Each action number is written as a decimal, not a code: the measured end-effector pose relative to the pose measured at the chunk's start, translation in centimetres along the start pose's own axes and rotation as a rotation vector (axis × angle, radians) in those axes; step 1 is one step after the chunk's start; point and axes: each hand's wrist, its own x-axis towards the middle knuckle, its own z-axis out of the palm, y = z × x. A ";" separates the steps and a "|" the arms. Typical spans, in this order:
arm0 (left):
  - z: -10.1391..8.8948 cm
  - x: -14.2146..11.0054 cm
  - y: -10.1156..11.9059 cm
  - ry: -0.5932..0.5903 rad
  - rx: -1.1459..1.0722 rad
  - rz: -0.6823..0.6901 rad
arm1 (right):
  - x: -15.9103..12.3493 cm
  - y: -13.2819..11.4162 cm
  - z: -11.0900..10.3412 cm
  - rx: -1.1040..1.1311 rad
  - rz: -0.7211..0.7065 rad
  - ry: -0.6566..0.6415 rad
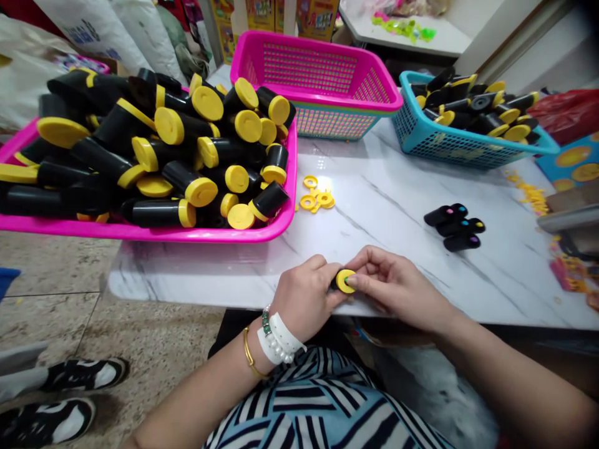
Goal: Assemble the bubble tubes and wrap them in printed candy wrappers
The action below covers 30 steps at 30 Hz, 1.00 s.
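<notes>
My left hand (306,290) is closed around a black plastic tube with a yellow end (345,281), held just above the table's front edge. A small green spot shows in the middle of the yellow end. My right hand (397,284) has its thumb pressed on that yellow face, its other fingers curled behind; whether it pinches a small part there is hidden. Several loose yellow plastic rings (316,196) lie on the table beyond my hands. To the right, several black tubes with coloured dots on their ends (456,226) lie grouped together.
At the left a pink basket (224,234) is heaped with black tubes with yellow ends. Another pink basket (322,93) sits in a blue one at the back. A blue basket (468,146) at the right holds more tubes. Small yellow pieces (531,196) lie along the right side.
</notes>
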 end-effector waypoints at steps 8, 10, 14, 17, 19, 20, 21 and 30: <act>-0.1 0.1 0.5 -0.011 0.049 -0.034 | -0.5 0.0 1.0 -0.096 -0.108 0.105; -0.1 0.2 0.5 -0.004 0.046 -0.031 | -0.9 0.2 1.2 -0.100 -0.148 0.120; -0.1 0.2 0.4 0.003 0.047 -0.022 | -1.2 0.6 1.2 -0.049 -0.158 0.160; -0.1 0.1 0.4 0.015 0.046 -0.020 | -1.1 0.8 1.2 -0.024 -0.130 0.142; 0.1 0.0 0.3 0.025 0.038 -0.024 | -1.1 1.0 1.2 -0.014 -0.128 0.137; 0.1 0.0 0.3 0.029 0.033 -0.025 | -1.1 1.0 1.2 -0.008 -0.132 0.137; 0.2 0.1 0.3 0.030 0.027 -0.027 | -1.1 1.1 1.3 -0.001 -0.135 0.132; -2.4 0.5 0.7 -0.201 -0.340 -0.064 | -0.3 -0.3 0.2 0.061 0.065 -0.147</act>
